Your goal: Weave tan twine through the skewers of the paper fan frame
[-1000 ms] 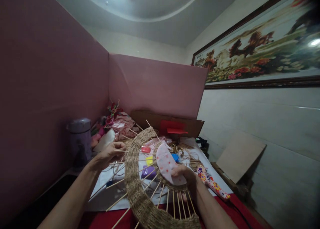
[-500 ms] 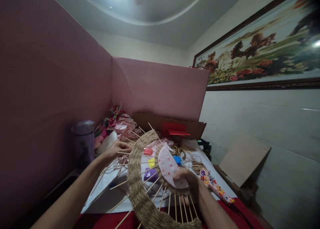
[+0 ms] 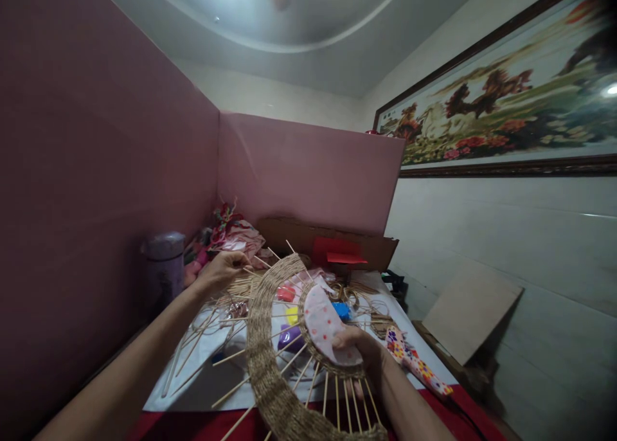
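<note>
A half-round woven fan [image 3: 264,338] made of twisted straw-coloured cord on thin wooden sticks stands over the table, tilted. My right hand [image 3: 359,348] grips its inner part, thumb on the pale pink cloth half-disc [image 3: 324,319] with red dots; the other fingers are mostly behind the sticks. At the fan's upper left edge, my left hand [image 3: 230,267] pinches the protruding end of one thin stick [image 3: 252,272]. Several other stick ends stick out past the woven band on the left.
Yellow, purple [image 3: 289,337] and blue [image 3: 342,310] packets lie behind the fan. A flowered glue gun [image 3: 419,367] with a cord rests at right. Loose sticks [image 3: 193,357] and a lilac tumbler [image 3: 164,267] are at left; cardboard [image 3: 284,232] stands at the back.
My left hand has moved up along the fan's outer edge, from a lower stick to a higher one. My right hand and the fan have stayed almost still.
</note>
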Demonstrator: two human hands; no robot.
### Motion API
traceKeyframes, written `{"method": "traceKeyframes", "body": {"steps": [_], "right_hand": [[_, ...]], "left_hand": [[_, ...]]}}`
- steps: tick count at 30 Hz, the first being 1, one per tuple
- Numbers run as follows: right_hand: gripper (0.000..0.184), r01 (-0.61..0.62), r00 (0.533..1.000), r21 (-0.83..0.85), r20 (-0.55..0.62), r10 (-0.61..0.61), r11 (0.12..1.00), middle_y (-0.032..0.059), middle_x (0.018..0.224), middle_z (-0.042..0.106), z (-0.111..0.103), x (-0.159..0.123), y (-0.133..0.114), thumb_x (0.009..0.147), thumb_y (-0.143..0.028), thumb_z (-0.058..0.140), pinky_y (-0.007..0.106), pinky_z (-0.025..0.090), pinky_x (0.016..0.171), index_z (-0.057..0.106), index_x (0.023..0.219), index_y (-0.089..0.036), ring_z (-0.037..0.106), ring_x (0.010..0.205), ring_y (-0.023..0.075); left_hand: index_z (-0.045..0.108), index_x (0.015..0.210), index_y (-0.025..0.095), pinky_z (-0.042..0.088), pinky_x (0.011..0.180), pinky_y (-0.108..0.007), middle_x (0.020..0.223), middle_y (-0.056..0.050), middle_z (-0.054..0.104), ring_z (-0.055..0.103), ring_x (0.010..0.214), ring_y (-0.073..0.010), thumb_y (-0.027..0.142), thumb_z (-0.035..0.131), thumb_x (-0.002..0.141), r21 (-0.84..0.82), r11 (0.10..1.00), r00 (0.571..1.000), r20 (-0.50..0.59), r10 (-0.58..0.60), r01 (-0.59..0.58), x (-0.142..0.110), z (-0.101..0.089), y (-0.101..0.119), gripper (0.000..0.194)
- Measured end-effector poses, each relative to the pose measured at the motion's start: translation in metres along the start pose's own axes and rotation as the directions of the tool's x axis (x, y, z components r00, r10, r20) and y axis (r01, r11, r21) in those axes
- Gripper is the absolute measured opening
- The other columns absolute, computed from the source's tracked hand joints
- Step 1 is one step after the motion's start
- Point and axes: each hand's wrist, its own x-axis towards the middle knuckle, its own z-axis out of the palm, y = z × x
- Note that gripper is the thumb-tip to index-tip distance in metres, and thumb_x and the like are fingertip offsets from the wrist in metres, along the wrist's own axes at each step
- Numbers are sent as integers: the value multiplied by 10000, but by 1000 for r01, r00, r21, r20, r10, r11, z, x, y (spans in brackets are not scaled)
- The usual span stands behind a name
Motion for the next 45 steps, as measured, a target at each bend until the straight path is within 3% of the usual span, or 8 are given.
{"method": "traceKeyframes", "body": {"steps": [5,9,13,21,27,35,40,45], "right_hand": [[494,60,996,37,-75,-57,998,141,730,689,8,-1,-1,549,-210,599,197,456,436,599,985,24,610,521,145],[510,-9,999,10,-43,9,1000,127,686,684,1,2,2,538,-227,606,203,429,357,599,988,11,592,459,154],[456,31,999,1,-40,-31,1000,93,661,682,3,2,2,537,-208,608,199,448,397,617,956,-29,601,475,148],[457,38,998,-15,-56,-38,999,101,665,683,1,4,3,501,-210,630,197,448,445,633,923,-37,609,512,146],[442,15,1000,-52,-25,-16,999,94,621,669,-3,9,5,497,-212,630,185,433,460,638,902,-34,604,526,141],[429,89,994,6,-63,-88,996,94,694,677,16,1,4,468,-176,607,172,413,446,642,873,-38,564,510,103],[429,96,995,-21,-18,-97,995,86,702,681,14,4,6,472,-182,604,184,412,461,638,880,-53,560,502,101],[463,80,997,-26,7,-80,996,108,723,683,10,7,7,479,-212,629,198,418,459,626,911,-45,586,532,129]], "left_hand": [[621,572,149,328,536,-216,532,30,528,442,541,-105,279,659,585,156,984,996,1,89,-88,8,-11,10,136],[623,575,165,315,537,-214,523,37,533,449,535,-106,297,658,614,275,954,992,10,123,-121,12,-14,21,142],[651,593,193,297,535,-216,556,31,566,476,564,-118,304,674,614,370,916,988,41,151,-155,14,-9,33,115],[652,581,218,284,568,-228,613,25,593,491,620,-130,238,662,609,416,891,983,98,157,-183,23,-6,48,36],[611,529,184,282,555,-239,580,18,554,454,603,-126,263,717,532,284,953,990,119,76,-108,34,-9,51,132],[568,547,145,222,392,-226,419,39,431,326,367,-69,463,667,591,-79,984,940,315,-128,160,31,-24,49,336],[436,479,168,201,370,-209,402,53,374,300,350,-50,424,665,591,-260,941,944,301,-135,217,13,-4,33,362],[510,608,151,276,379,-214,468,31,458,381,382,-71,475,628,626,-337,927,980,157,-120,167,-2,27,22,345]]}}
